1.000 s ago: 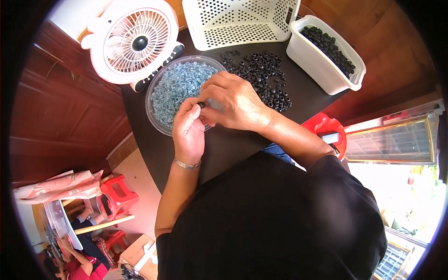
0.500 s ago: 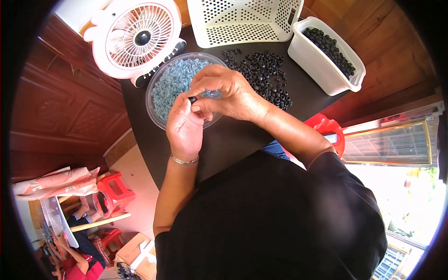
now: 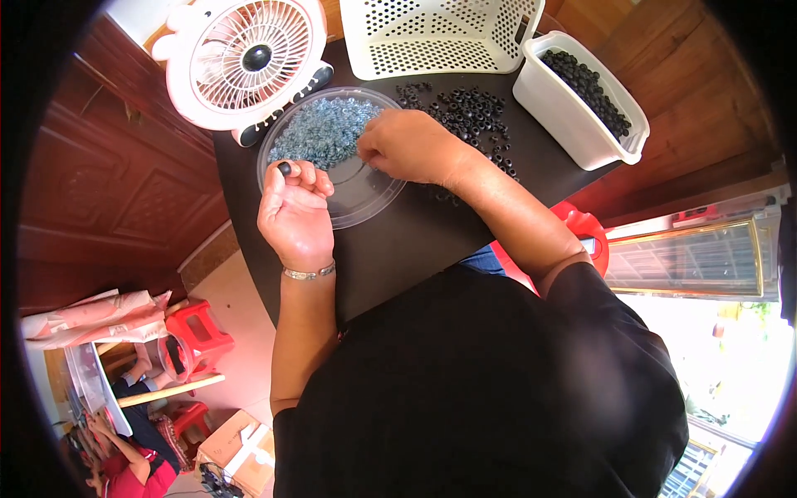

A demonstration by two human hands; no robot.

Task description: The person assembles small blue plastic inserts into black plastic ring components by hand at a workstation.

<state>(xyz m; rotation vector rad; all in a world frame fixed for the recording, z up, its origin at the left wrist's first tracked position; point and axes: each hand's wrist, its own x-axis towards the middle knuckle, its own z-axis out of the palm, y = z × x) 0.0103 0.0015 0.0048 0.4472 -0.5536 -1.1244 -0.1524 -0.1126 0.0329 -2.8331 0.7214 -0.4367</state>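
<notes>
The left hand (image 3: 292, 217) is curled shut near the front edge of a clear round dish (image 3: 365, 195), its fingertips pinched on a small black ring (image 3: 285, 168) held up above the dish rim. A metal bracelet (image 3: 308, 272) circles its wrist. The right hand (image 3: 408, 144) reaches into the dish from the right with its fingers bent down and drawn together over the pale blue-grey small parts (image 3: 324, 131) heaped in the dish's far half; whether it has gripped one cannot be told, since the fingertips are hidden.

Just beyond the right hand, a loose scatter of black rings (image 3: 470, 108) lies on the dark bench (image 3: 415, 241), towards its far right part. At the far right corner stands a white rectangular tub (image 3: 558, 106) filled with more black rings. A white perforated basket (image 3: 436, 37) sits along the far edge, and a white and pink small fan (image 3: 249, 62) stands at the far left corner, touching the dish.

Judged from the full heap, the large scatter and the loaded tub, most of the work seems left; no finished pieces can be picked out.
</notes>
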